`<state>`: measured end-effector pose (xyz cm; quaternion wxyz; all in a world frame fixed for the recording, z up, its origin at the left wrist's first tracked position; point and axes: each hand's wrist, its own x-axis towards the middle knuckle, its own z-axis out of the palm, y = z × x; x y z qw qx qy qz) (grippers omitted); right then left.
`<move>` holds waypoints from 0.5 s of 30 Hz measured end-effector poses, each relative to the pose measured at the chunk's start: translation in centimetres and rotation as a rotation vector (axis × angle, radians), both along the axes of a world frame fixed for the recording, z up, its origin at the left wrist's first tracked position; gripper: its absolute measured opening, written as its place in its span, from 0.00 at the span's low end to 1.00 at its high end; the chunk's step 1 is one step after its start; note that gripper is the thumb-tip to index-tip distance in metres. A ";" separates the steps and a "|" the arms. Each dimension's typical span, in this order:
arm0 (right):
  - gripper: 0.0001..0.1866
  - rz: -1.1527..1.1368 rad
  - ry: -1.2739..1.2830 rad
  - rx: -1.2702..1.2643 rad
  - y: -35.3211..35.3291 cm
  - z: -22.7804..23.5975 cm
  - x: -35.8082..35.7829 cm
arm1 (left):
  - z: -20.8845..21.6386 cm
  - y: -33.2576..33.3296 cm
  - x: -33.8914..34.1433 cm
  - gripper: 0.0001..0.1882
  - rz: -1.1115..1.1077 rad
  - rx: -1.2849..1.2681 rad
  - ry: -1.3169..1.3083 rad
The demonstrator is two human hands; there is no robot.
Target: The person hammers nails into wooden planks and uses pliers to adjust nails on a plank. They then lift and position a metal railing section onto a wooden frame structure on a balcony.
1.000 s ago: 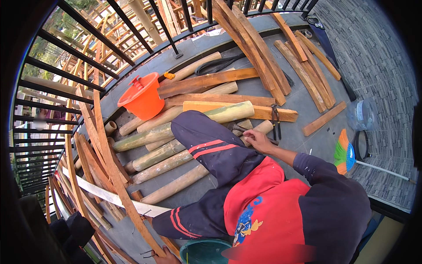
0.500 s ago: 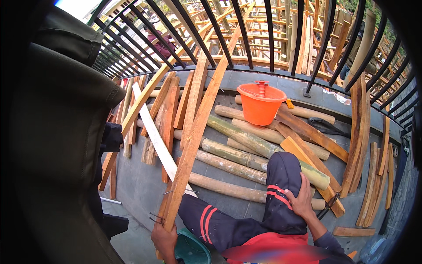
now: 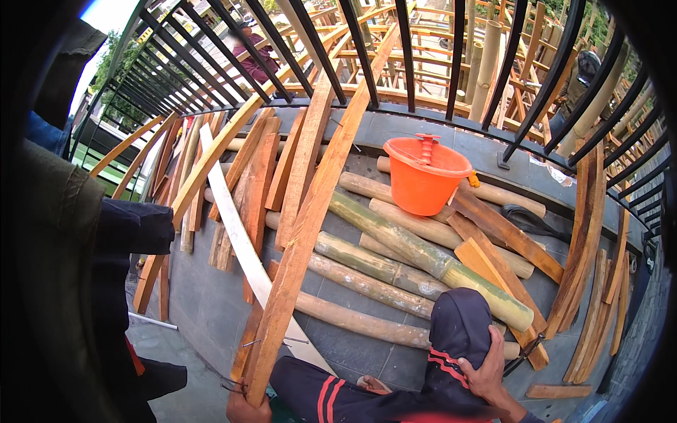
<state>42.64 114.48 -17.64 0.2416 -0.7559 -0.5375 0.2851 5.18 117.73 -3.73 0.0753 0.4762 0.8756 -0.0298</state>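
Note:
At the bottom edge my left hand (image 3: pixel 248 409) is closed around the near end of a long wooden beam (image 3: pixel 310 225). Several nails (image 3: pixel 233 385) stick out of the beam close to that hand. From there the beam slants up and away, through the black railing. My right hand (image 3: pixel 486 368) lies on my bent right knee, its thumb and fingers spread over the dark trousers, holding nothing. Beside that knee, bamboo poles (image 3: pixel 423 247) lie side by side on the grey tiles. A pale board (image 3: pixel 243 236) passes under the beam.
An orange bucket (image 3: pixel 427 185) sits on the bamboo near the railing (image 3: pixel 451 63). More planks (image 3: pixel 578 240) lie to the right. A person in dark clothing (image 3: pixel 116 303) stands close on the left. Beyond the railing are wooden framing and other people (image 3: pixel 254 53).
The view has shifted, so my left hand and the beam's near end sit lower and farther left. My right hand stays on the knee. The standing person's clothing has moved left.

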 end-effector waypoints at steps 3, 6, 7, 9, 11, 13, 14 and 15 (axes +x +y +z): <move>0.45 -0.025 -0.024 0.006 -0.3 0.8 -0.1 | -0.2 0.0 -0.5 0.24 -0.041 0.046 0.003; 0.44 -0.054 0.000 -0.039 -0.5 2.5 -0.1 | -0.4 0.5 -0.5 0.23 -0.013 0.015 0.008; 0.44 -0.057 0.020 -0.065 -0.7 3.3 -0.1 | -0.2 0.4 -0.4 0.23 0.021 -0.023 0.016; 0.39 -0.084 0.013 -0.074 -0.3 6.4 -0.7 | 0.4 0.4 -0.4 0.23 0.003 -0.048 0.036; 0.40 -0.062 0.023 -0.067 -0.8 9.5 -0.6 | 0.4 0.2 -0.5 0.22 -0.020 -0.012 0.019; 0.43 -0.065 0.090 -0.191 -1.6 12.0 0.1 | -0.1 -0.2 -1.2 0.20 -0.042 0.073 -0.014; 0.44 -0.088 0.143 -0.272 -1.8 13.5 0.2 | 0.3 -0.2 -1.3 0.19 -0.030 -0.011 -0.006; 0.44 -0.109 0.196 -0.353 -2.1 15.0 0.4 | 0.6 -0.1 -1.3 0.18 -0.017 -0.095 0.003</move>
